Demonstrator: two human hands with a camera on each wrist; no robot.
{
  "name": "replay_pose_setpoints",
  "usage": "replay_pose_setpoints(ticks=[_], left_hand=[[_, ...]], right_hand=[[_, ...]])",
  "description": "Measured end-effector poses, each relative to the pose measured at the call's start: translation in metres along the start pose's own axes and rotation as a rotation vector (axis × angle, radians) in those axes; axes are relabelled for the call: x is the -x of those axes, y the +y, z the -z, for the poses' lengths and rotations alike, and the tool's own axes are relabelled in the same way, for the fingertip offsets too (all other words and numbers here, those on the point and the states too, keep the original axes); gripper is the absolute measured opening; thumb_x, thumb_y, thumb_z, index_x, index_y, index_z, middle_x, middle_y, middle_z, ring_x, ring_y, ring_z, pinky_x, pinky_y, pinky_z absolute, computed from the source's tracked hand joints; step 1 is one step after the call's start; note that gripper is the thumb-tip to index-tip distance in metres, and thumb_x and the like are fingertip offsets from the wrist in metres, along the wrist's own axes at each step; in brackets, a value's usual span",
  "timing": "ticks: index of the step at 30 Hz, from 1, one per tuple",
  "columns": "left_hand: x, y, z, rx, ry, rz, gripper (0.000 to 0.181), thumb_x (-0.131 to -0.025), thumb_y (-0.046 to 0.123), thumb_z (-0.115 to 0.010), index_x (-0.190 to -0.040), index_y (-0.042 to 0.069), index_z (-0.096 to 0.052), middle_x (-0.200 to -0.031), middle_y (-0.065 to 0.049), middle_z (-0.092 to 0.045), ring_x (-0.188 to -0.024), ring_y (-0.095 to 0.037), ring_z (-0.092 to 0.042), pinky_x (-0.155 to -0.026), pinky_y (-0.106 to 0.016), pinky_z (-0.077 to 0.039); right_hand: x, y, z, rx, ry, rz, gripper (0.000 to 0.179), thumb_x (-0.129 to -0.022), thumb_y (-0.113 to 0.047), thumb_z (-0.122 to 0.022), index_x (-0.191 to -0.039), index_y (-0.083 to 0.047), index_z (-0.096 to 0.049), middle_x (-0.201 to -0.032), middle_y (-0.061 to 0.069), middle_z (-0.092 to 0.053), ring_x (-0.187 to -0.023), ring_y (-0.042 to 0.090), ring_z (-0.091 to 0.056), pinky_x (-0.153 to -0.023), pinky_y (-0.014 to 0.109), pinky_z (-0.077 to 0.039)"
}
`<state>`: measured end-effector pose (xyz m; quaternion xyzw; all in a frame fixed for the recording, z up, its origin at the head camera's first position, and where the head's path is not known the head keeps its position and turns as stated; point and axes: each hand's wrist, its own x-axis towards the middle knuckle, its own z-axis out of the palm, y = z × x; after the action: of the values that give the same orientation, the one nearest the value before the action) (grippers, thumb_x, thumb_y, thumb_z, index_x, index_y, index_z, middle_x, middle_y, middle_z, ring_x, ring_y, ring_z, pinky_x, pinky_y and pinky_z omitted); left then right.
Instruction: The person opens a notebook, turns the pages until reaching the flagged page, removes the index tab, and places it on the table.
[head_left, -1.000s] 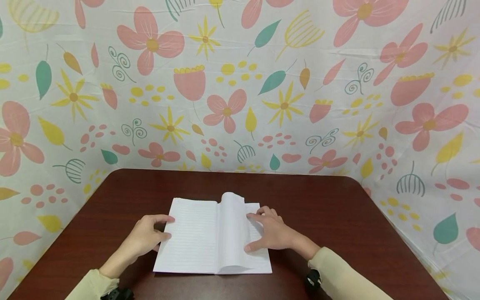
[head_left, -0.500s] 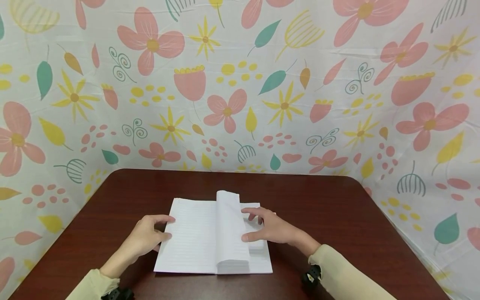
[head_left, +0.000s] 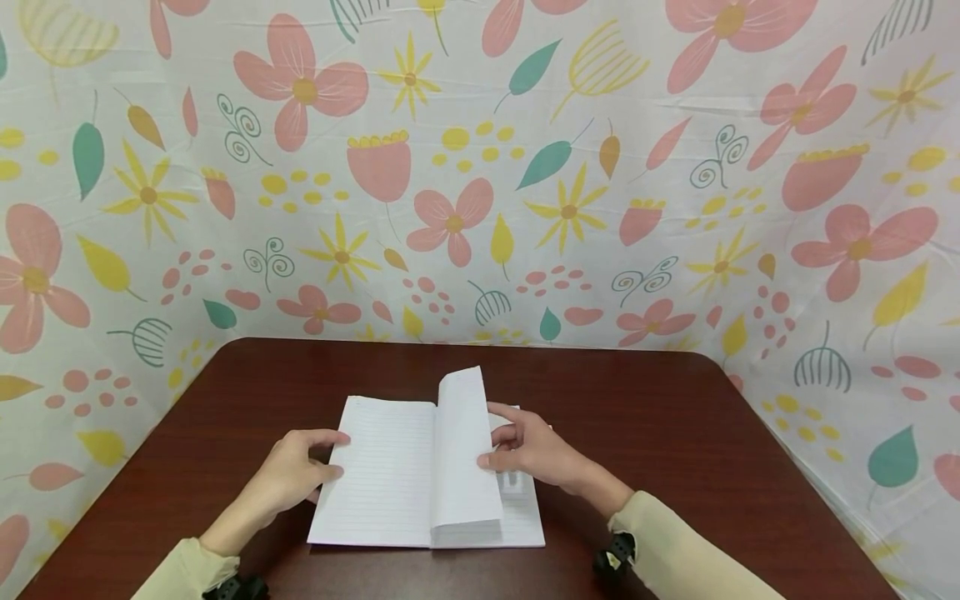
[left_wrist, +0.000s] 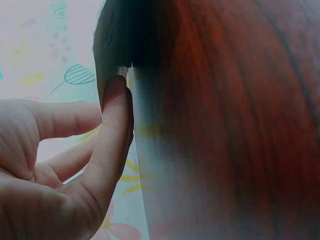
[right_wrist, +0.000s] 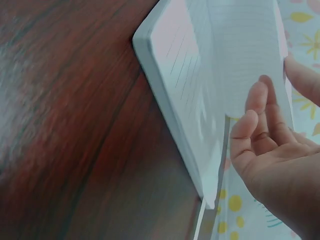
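A lined notebook (head_left: 378, 479) lies spread on the table. Its left half is flat, while a bunch of pages (head_left: 463, 462) on the right is raised and bent over toward the middle. My left hand (head_left: 291, 468) holds the outer left edge; in the left wrist view, fingers and thumb of that hand (left_wrist: 97, 165) lie on either side of the notebook's edge (left_wrist: 111, 45). With the thumb on the near face and fingers behind, my right hand (head_left: 536, 450) pinches the raised pages by their free edge. From the right wrist, the lined side of a lifted page (right_wrist: 240, 55) shows beside the curled fingers.
A dark reddish-brown table (head_left: 637, 417) with rounded far corners lies under everything. A white cloth (head_left: 480, 208) printed with flowers and leaves hangs behind it and along both sides. Dark devices are strapped at both wrists, below pale sleeves (head_left: 682, 542).
The right thumb has come onto the raised pages' edge, and the top of the lifted pages stands higher. Beforehand the pages curled over beside the right hand. The left hand has stayed put.
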<state>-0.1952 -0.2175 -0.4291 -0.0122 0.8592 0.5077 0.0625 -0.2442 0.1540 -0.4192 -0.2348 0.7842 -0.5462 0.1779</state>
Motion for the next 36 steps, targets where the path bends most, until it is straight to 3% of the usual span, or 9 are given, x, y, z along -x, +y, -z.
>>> replay_pose_setpoints(ticks=[12,20,36], left_hand=[[0.0,0.0,0.0,0.002,0.0,0.003,0.043,-0.089,-0.007,-0.076,-0.131,-0.001,-0.069,-0.126,-0.024,-0.067,-0.078,-0.024,-0.074,-0.061,-0.043,-0.062],[0.001,0.001,0.0,0.0,0.004,0.007,0.043,-0.088,-0.008,-0.076,-0.13,0.0,-0.07,-0.126,-0.023,-0.067,-0.077,-0.024,-0.074,-0.061,-0.043,-0.062],[0.001,0.001,0.0,0.024,-0.002,-0.003,0.043,-0.089,-0.008,-0.076,-0.131,-0.002,-0.069,-0.119,-0.02,-0.069,-0.077,-0.024,-0.075,-0.061,-0.043,-0.062]], right_hand=[[-0.009,-0.015,-0.017,-0.1,0.005,0.06,0.085,-0.093,-0.003,-0.079,-0.163,-0.004,-0.032,-0.098,0.011,-0.077,-0.08,0.016,-0.066,-0.073,0.028,-0.054],[-0.022,-0.02,-0.032,-0.138,-0.013,0.035,0.085,-0.094,-0.007,-0.08,-0.164,-0.008,-0.032,-0.094,0.01,-0.076,-0.082,0.016,-0.065,-0.077,0.029,-0.054],[-0.048,-0.027,-0.065,-0.157,-0.085,0.072,0.087,-0.094,-0.007,-0.08,-0.166,-0.012,-0.031,-0.09,0.004,-0.075,-0.077,0.012,-0.058,-0.07,0.026,-0.047]])
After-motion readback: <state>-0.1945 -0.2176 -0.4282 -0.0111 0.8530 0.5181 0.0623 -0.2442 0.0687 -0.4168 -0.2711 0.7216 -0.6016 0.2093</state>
